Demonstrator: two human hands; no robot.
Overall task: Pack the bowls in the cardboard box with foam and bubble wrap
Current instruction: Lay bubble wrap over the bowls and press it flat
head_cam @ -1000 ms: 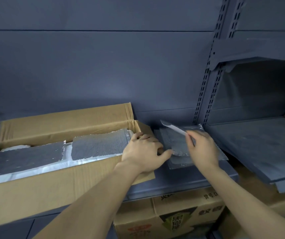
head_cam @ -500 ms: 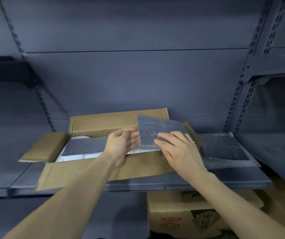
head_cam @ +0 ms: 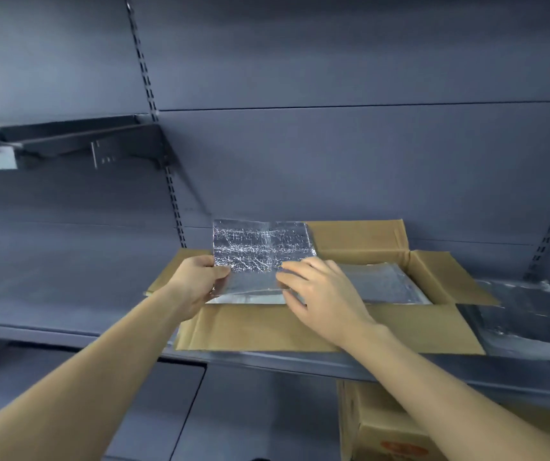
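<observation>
Left hand [head_cam: 200,283] pinching silver sheet [head_cam: 260,246] at left edge; right hand [head_cam: 320,294] spread flat, pressing its lower part. Cardboard box [head_cam: 300,327] open on shelf [head_cam: 67,331], sheet upright over left end. No bowls visible. Advice: lower sheet flat onto padding, smooth outward, keep corners square.

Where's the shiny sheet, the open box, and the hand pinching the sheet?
foil bubble wrap sheet [head_cam: 262,246], head view, middle of its raised part
cardboard box [head_cam: 300,331], head view, front flap
left hand [head_cam: 197,284], head view, back of hand
</observation>
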